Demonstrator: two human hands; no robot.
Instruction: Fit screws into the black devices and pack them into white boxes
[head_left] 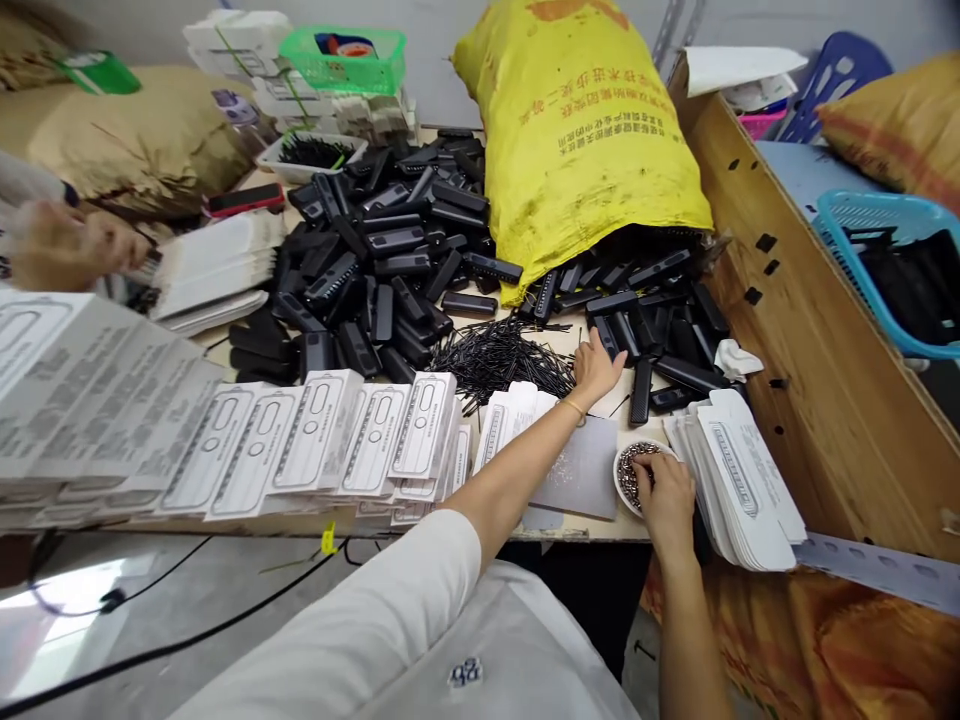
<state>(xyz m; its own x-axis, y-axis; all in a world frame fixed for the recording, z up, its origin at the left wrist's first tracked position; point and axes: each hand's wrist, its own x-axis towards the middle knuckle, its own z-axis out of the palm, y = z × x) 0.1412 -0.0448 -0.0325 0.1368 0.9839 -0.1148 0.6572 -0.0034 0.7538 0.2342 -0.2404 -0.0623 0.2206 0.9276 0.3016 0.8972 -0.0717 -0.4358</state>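
Left hand (598, 372) spread at a black plastic case (608, 341), right hand (667, 497) dipped among small metal pieces (628, 468), grip unclear; a knocked white bowl (617, 485) beneath could spill them.

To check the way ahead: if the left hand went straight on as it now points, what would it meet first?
The left hand would probably meet the black piece directly ahead; it may already touch it, depth is unclear.

Black casings (395, 240), black thin rods (499, 358), yellow sack (592, 165) with red and dark print, white cartons (315, 432) with grey line drawings, white bowl (619, 488), green basket (352, 76), light-blue basket (892, 207), grey pad (581, 475)
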